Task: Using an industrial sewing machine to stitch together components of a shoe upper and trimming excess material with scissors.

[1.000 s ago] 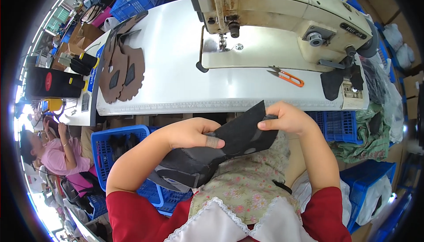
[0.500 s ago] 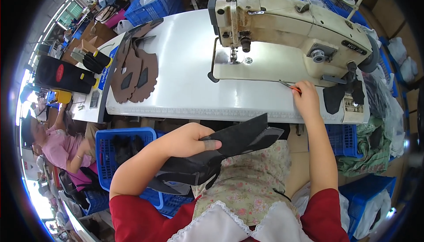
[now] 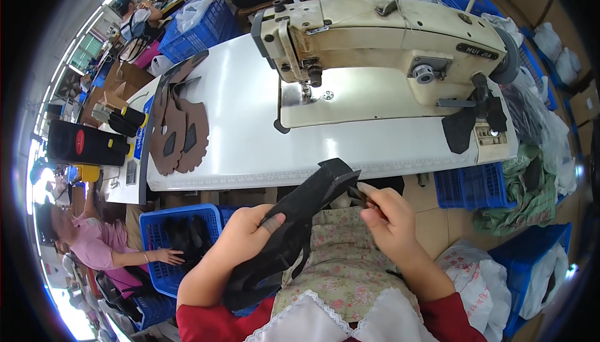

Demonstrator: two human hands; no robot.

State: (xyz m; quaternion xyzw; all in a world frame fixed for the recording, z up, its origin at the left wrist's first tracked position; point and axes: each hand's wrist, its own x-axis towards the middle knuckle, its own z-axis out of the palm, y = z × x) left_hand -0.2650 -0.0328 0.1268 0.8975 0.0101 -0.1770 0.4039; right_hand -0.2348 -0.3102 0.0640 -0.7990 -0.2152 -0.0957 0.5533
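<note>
My left hand is closed on a folded black fabric piece, thumb on top. The piece lies over my lap in front of the table edge, and its lower part hangs beside my apron. My right hand is closed at the piece's far right end, with thread snips between its fingers. Only a dark part of the snips shows; the fingers hide the rest. Whether the snips touch the fabric I cannot tell.
Beyond my hands stands a cream sewing machine on a white table. Brown scalloped pieces lie at its left. A blue basket holds dark pieces; a seated person's hand is at it. Another blue basket stands below right.
My right hand has left the table with the snips and come down to the black fabric. My left hand has shifted the piece lower and leftward. The neighbouring person's hand now reaches the basket.
</note>
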